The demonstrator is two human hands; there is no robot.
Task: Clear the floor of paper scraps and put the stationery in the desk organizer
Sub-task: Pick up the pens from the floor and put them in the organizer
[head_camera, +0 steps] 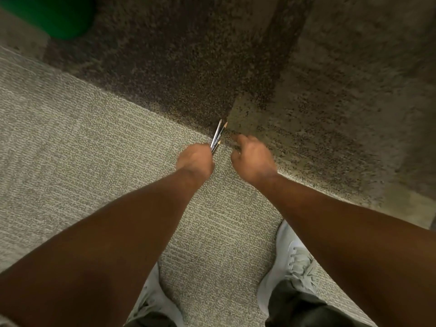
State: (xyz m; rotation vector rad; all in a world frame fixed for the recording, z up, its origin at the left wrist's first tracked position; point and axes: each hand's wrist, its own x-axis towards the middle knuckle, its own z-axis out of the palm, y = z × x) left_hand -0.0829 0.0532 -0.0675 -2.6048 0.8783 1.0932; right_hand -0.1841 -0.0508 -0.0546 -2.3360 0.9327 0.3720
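My left hand (195, 159) is closed around a small bundle of dark pencils (218, 135), whose sharpened tips point away from me over the seam between carpet tiles. My right hand (252, 156) hovers just to the right of the pencils, fingers curled loosely with the forefinger stretched toward the dark carpet, and nothing shows in it. Both arms reach down toward the floor. No paper scraps or desk organizer are in view.
The floor is carpet tiles: a light grey tile (70, 138) under me, a dark speckled tile (177, 67) ahead, a brownish tile (342, 102) to the right. A blurred green object (47, 15) sits at the top left. My white shoes (290, 263) stand below.
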